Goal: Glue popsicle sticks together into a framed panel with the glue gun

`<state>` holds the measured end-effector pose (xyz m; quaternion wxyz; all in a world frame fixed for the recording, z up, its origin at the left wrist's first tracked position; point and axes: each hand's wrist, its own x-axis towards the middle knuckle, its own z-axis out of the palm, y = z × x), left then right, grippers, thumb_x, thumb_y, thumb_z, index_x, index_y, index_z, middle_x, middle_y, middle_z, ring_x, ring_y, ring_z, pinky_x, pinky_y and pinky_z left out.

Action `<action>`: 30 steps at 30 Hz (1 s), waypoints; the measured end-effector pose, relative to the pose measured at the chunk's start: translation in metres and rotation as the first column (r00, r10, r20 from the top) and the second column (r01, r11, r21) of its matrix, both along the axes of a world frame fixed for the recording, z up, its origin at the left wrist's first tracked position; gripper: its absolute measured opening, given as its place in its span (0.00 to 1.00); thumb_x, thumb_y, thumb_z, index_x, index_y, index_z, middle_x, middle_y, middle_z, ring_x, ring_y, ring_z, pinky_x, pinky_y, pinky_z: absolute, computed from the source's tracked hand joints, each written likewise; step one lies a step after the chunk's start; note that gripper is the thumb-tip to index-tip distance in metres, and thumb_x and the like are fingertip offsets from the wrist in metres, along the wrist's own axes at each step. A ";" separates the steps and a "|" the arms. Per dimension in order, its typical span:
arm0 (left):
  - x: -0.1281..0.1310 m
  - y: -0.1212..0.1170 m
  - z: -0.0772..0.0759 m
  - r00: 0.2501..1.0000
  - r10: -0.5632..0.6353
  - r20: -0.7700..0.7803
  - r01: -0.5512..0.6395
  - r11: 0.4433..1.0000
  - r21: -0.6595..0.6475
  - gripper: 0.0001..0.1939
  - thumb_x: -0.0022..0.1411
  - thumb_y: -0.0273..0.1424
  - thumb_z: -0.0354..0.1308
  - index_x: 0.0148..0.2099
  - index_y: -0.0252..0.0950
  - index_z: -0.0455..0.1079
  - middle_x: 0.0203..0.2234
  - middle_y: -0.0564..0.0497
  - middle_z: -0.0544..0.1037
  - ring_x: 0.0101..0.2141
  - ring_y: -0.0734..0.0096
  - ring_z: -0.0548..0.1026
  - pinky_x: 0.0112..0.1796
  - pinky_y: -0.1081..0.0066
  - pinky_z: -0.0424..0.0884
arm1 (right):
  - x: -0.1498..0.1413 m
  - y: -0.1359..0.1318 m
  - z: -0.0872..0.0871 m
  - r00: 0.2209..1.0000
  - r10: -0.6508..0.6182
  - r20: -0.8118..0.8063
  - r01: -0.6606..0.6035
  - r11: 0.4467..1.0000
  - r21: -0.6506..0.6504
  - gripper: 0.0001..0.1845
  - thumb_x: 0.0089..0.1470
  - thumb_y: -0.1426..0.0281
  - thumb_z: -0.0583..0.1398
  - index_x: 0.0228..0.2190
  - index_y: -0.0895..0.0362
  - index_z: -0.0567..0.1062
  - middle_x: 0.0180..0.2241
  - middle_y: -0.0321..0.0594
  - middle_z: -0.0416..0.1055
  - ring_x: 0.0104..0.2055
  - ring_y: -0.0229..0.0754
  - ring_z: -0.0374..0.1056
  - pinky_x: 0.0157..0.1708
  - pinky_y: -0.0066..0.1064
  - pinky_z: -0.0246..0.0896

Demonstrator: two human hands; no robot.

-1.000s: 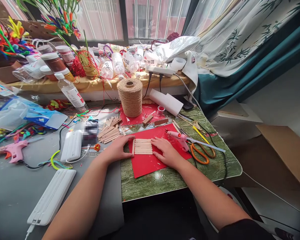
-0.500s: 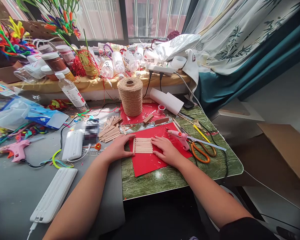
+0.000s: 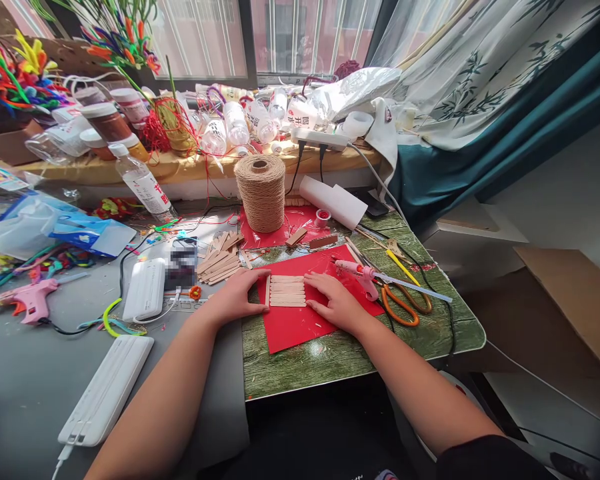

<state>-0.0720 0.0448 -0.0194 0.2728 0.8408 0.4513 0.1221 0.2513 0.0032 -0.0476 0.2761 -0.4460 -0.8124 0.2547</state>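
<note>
A row of wooden craft sticks [image 3: 287,292] lies side by side on a red sheet [image 3: 293,333], with one upright craft stick [image 3: 267,291] across its left end. My left hand [image 3: 237,293] grips that end stick, forefinger at its top and thumb at its bottom. At the other end, my right hand [image 3: 333,301] holds the row, fingertips at the upper corner and thumb at the lower. Just beyond the right hand, a pink glue gun [image 3: 357,270] rests on the sheet beside orange-handled scissors [image 3: 403,307]. Loose craft sticks [image 3: 220,259] are piled past my left hand.
A big twine spool [image 3: 261,193] stands behind the red sheet, near a white paper roll [image 3: 334,202]. White power banks [image 3: 107,390] and a second pink glue gun [image 3: 30,301] lie left. Bottles and jars crowd the sill. A cable [image 3: 453,327] trails along the table's right side.
My right fingertips have shifted very slightly right along the ends of the row. My left hand and the sticks stay nearly in place.
</note>
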 end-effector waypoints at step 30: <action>0.002 -0.002 0.001 1.000 0.003 0.021 -0.004 0.999 0.034 0.42 0.54 0.44 0.70 0.69 0.45 0.62 0.61 0.45 0.71 0.60 0.51 0.68 0.61 0.54 0.66 | 0.000 0.002 -0.001 1.000 0.011 -0.009 -0.011 1.000 0.007 0.32 0.58 0.66 0.68 0.63 0.48 0.72 0.64 0.44 0.70 0.69 0.55 0.60 0.69 0.57 0.52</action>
